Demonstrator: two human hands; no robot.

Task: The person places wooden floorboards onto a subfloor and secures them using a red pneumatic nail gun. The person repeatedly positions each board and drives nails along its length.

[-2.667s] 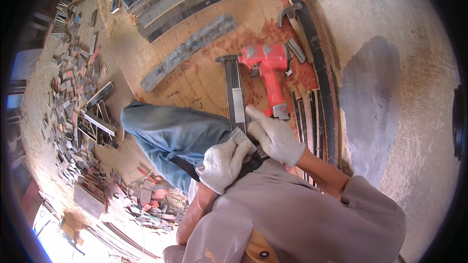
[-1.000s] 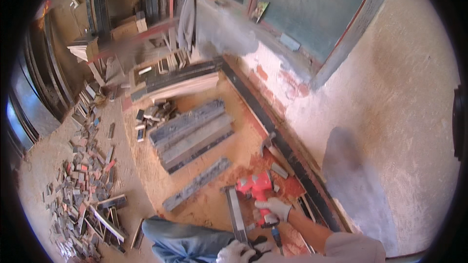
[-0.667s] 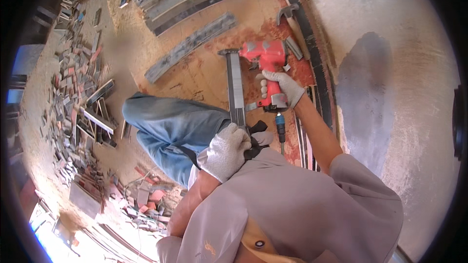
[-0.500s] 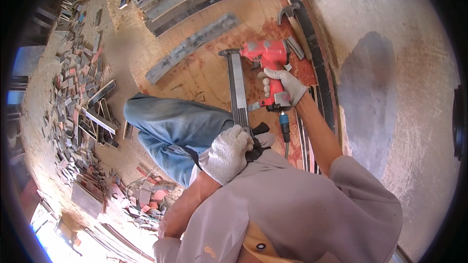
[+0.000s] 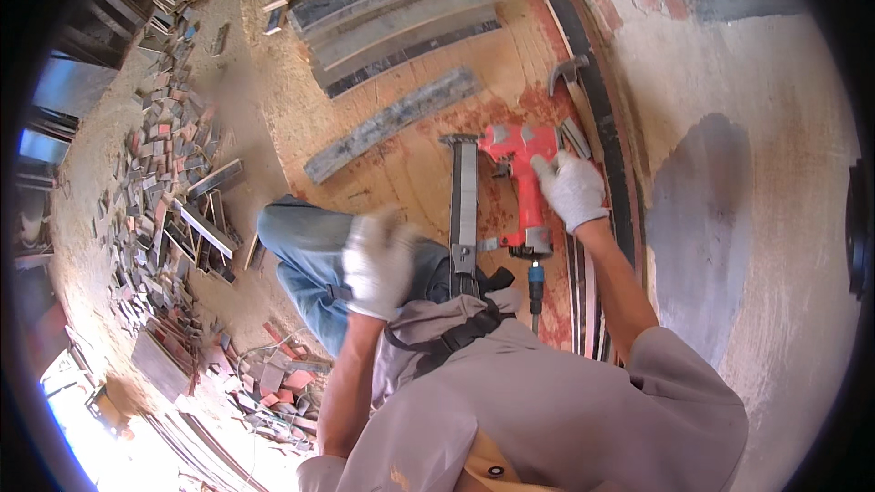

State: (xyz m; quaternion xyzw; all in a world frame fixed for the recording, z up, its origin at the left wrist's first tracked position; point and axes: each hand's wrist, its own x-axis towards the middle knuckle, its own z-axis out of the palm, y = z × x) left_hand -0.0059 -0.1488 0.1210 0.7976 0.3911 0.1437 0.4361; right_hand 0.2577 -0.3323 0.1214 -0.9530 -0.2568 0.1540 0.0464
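A red pneumatic nail gun (image 5: 527,182) lies across the boards in front of me, its long grey magazine (image 5: 464,191) pointing back toward my lap. A blue hose coupling (image 5: 536,273) sits at the handle's lower end. My right hand (image 5: 574,191), in a whitish work glove, is at the right side of the gun's upper body. Its fingers are off the handle and look loosely apart, the thumb side against or just over the red casing. Over my jeans-covered thigh hovers my gloved left hand (image 5: 374,264); motion smears its fingers, and no object shows in it.
A hammer (image 5: 567,73) lies beyond the gun by a dark edge strip. Grey-black planks (image 5: 392,123) rest on the stained plywood (image 5: 365,187). Wood offcuts (image 5: 173,210) are heaped at left. A concrete wall or floor surface (image 5: 784,246) fills the right side.
My left hand has left the magazine's rear end and moved left and up over my thigh. My right hand has come off the handle toward the gun's top. The view has shifted slightly.
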